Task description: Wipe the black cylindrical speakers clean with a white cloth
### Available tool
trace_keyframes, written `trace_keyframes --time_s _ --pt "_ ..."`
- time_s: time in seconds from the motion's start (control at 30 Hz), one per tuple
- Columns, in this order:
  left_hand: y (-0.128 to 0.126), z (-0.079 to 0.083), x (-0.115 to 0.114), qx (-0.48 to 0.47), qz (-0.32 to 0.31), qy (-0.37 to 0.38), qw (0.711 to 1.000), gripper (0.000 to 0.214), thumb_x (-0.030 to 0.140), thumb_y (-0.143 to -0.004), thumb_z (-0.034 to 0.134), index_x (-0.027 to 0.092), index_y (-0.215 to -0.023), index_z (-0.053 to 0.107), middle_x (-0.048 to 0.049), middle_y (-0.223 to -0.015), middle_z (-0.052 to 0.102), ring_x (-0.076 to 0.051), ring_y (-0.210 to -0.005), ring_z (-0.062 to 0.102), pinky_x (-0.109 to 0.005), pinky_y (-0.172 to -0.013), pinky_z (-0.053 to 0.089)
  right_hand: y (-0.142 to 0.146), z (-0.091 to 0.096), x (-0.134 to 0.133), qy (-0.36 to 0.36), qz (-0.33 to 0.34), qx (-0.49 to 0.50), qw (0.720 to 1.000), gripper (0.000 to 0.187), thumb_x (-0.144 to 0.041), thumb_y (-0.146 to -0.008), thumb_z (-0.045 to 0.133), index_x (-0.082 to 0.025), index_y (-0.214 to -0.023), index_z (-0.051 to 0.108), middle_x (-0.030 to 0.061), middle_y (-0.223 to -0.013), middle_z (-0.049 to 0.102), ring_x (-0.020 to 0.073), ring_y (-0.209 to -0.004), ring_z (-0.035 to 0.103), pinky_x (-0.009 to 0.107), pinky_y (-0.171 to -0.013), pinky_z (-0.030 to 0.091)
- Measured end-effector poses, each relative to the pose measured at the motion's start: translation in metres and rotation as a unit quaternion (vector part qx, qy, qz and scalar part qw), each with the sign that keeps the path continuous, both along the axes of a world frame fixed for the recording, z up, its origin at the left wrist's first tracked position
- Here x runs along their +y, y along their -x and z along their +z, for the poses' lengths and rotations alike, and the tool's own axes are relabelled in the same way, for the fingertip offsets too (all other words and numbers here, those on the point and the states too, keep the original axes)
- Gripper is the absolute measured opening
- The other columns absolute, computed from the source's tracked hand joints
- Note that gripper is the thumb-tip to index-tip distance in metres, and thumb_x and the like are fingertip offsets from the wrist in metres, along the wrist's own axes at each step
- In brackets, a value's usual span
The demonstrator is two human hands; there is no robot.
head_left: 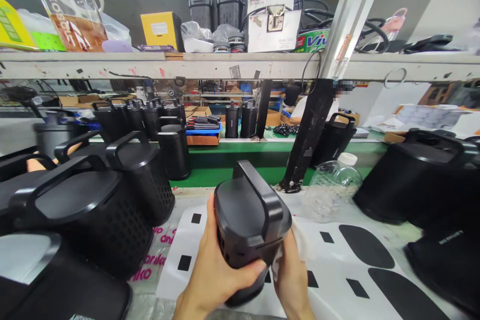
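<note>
A black portable speaker point(243, 205) with a top carry handle is held, slightly tilted, above the bench in front of me. My left hand point(215, 265) grips its left side, thumb across the front face. On its right side, my right hand point(292, 265) is closed round a thin white cloth point(300, 240) pressed against the casing; most of its fingers are hidden behind the speaker. Below lies a white sheet point(170, 272) with black squares and large black rounded shapes.
Several similar black speakers crowd the left point(86, 205) and the right point(412, 170). A clear plastic bottle point(333, 185) stands by a dark post point(305, 140). Overhead runs a white shelf point(210, 66) carrying boxes and cables. Beyond is a green surface point(232, 157); people are partly visible farther back.
</note>
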State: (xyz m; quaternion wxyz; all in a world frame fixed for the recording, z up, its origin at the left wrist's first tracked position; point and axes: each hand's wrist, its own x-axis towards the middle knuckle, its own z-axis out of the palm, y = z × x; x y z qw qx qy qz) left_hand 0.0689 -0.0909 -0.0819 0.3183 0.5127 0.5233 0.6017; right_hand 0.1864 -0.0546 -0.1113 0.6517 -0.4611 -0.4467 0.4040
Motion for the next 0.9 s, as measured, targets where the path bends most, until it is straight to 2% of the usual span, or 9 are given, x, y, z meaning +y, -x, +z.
trace_keyframes --time_s 0.33,0.43,0.57,0.6,0.67,0.7,0.77,0.83,0.9 --pt "-0.014 -0.005 -0.005 0.081 0.083 -0.019 0.993 0.118 0.033 -0.056 0.082 0.023 -0.152 0.014 -0.0152 -0.155 0.035 -0.036 -0.141 0.035 -0.055 -0.116 0.027 -0.016 -0.014 -0.006 0.061 -0.002 0.039 0.997 0.046 -0.054 -0.085 0.055 -0.025 -0.117 0.069 0.002 -0.125 0.066 0.0265 -0.127 0.052 0.039 -0.107 0.042" --pt "-0.017 -0.009 -0.006 0.104 0.095 -0.029 0.99 0.119 0.034 -0.055 0.083 0.023 -0.152 0.015 -0.0151 -0.152 0.039 -0.037 -0.14 0.036 -0.055 -0.114 0.031 -0.029 0.007 0.008 0.064 -0.005 0.084 0.994 0.045 -0.058 -0.079 0.061 -0.021 -0.104 0.074 0.0061 -0.111 0.072 0.029 -0.113 0.062 0.041 -0.096 0.052" --pt "-0.019 -0.011 -0.005 0.106 0.083 -0.067 0.989 0.115 0.03 -0.054 0.083 0.024 -0.151 0.022 -0.0131 -0.152 0.041 -0.037 -0.139 0.038 -0.053 -0.113 0.033 -0.046 0.064 0.031 -0.012 -0.068 0.128 0.989 0.049 -0.06 -0.076 0.065 -0.016 -0.096 0.073 0.0085 -0.095 0.074 0.0275 -0.095 0.069 0.038 -0.08 0.058" --pt "-0.02 -0.011 -0.005 0.106 0.079 -0.074 0.988 0.114 0.029 -0.053 0.084 0.024 -0.15 0.024 -0.0131 -0.152 0.041 -0.037 -0.138 0.039 -0.053 -0.113 0.034 -0.048 0.08 0.036 -0.034 -0.052 0.102 0.993 0.048 -0.06 -0.075 0.067 -0.017 -0.094 0.073 0.0079 -0.092 0.074 0.0273 -0.093 0.069 0.038 -0.078 0.057" --pt "-0.018 -0.01 -0.004 0.106 0.073 -0.075 0.989 0.114 0.028 -0.052 0.084 0.023 -0.15 0.026 -0.0137 -0.151 0.042 -0.039 -0.137 0.041 -0.054 -0.111 0.035 -0.048 0.107 0.042 -0.089 0.072 -0.008 0.993 0.042 -0.059 -0.076 0.067 -0.02 -0.087 0.074 0.0064 -0.089 0.073 0.0278 -0.093 0.068 0.039 -0.082 0.055" --pt "-0.016 -0.009 -0.003 0.103 0.07 -0.068 0.99 0.114 0.028 -0.051 0.083 0.023 -0.15 0.026 -0.014 -0.15 0.043 -0.039 -0.135 0.042 -0.054 -0.111 0.036 -0.045 0.119 0.043 -0.129 0.162 -0.076 0.975 0.038 -0.057 -0.079 0.064 -0.021 -0.084 0.074 0.0058 -0.089 0.073 0.0279 -0.097 0.066 0.04 -0.088 0.053" --pt "-0.008 -0.007 -0.002 0.084 0.052 -0.051 0.994 0.116 0.03 -0.052 0.083 0.023 -0.151 0.022 -0.0135 -0.148 0.045 -0.038 -0.134 0.044 -0.055 -0.111 0.035 -0.036 0.136 0.04 -0.231 0.312 -0.182 0.904 0.036 -0.051 -0.089 0.054 -0.023 -0.081 0.073 0.0043 -0.089 0.072 0.0263 -0.106 0.062 0.042 -0.102 0.043" --pt "0.001 -0.008 -0.001 0.059 0.015 -0.047 0.997 0.117 0.034 -0.054 0.081 0.022 -0.152 0.018 -0.0135 -0.147 0.047 -0.038 -0.135 0.044 -0.055 -0.111 0.035 -0.025 0.146 0.033 -0.307 0.385 -0.222 0.842 0.04 -0.048 -0.095 0.044 -0.024 -0.079 0.072 0.0029 -0.087 0.071 0.0237 -0.102 0.062 0.043 -0.108 0.036" --pt "0.009 -0.012 0.0 0.052 -0.006 -0.057 0.997 0.117 0.036 -0.052 0.082 0.02 -0.151 0.02 -0.0147 -0.147 0.047 -0.039 -0.135 0.043 -0.055 -0.111 0.035 -0.018 0.148 0.026 -0.326 0.424 -0.207 0.819 0.043 -0.049 -0.095 0.042 -0.025 -0.075 0.071 0.002 -0.079 0.071 0.0229 -0.089 0.065 0.045 -0.108 0.036"
